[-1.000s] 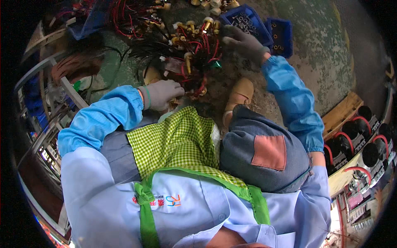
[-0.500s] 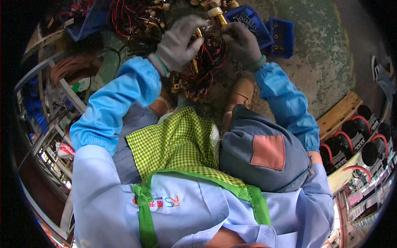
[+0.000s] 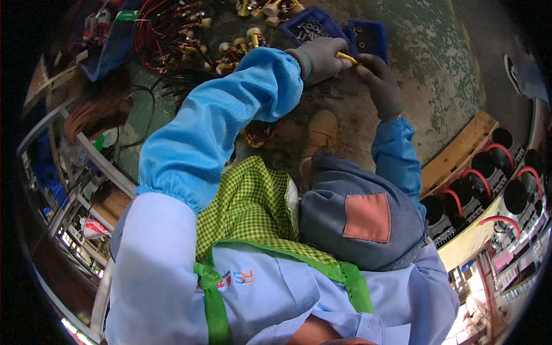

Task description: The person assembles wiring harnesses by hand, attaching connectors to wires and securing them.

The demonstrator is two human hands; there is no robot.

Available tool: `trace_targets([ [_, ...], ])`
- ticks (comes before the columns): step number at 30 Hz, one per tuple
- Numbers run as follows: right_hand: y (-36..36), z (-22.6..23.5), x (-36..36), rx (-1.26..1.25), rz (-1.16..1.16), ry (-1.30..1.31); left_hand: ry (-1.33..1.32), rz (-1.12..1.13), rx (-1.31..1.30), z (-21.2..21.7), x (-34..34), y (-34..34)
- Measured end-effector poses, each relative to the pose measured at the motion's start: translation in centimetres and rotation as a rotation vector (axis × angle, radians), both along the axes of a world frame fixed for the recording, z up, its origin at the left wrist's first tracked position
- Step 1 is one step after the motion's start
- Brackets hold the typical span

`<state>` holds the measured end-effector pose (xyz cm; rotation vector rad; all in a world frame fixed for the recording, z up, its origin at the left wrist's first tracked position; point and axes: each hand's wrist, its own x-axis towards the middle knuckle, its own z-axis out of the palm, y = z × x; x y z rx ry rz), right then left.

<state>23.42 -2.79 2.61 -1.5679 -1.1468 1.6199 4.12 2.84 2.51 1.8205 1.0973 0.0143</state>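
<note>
A slim brass rod [image 3: 347, 58] sticks out from the gloved fingers of my left hand [image 3: 322, 59], which is closed around it. The fingertips of my right hand [image 3: 379, 83], also gloved, are pinched at the rod's other end; whether a small part sits there too I cannot make out. Both hands are just in front of two blue bins. The left bin [image 3: 291, 33] is filled with small grey metal parts. A few brass rings [image 3: 360, 30] lie in the right bin [image 3: 379, 35]. To the left of my hands stands a brass fitting [image 3: 254, 38] with a pale cap.
Bundles of red and black wires [image 3: 158, 43] with brass fittings lie on the floor at the far left. Beside them is another blue bin [image 3: 106, 57]. A metal frame [image 3: 106, 161] stands at my left. A wooden plank [image 3: 460, 150] and black parts with red tubes [image 3: 460, 195] are at right.
My left hand has moved right, away from the wires, and now meets my right hand at the brass rod. My right hand has shifted right and no longer touches the pale-capped brass fitting.
</note>
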Motion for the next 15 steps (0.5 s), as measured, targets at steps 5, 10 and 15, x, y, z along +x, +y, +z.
trace_targets([
  [5,0.8,0.1,1.1,0.287,-0.073,0.124,-0.055,0.256,-0.030,-3.9,-1.0,-0.2],
  [10,2.0,-2.4,0.4,0.287,-0.103,-0.041,-0.130,0.217,-0.062,-3.4,0.8,0.1],
  [15,2.5,0.6,-0.2,0.484,-0.092,0.016,-0.143,0.321,-0.044,-4.1,-0.2,0.5],
])
